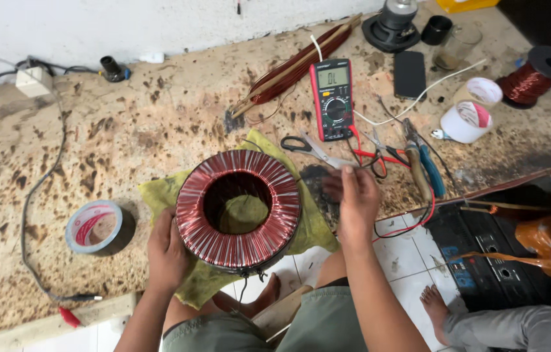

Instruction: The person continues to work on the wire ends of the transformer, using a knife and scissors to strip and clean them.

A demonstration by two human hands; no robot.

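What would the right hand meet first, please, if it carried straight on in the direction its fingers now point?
Probably the scissors: the right hand points away from the body across the bench, and their blades lie just past its fingertips. Beyond them sits the red multimeter. The hand's height above the bench is unclear.

Bare forearms, no sleeves — grey-green shorts [314, 326], bare feet; both hands without gloves or rings.
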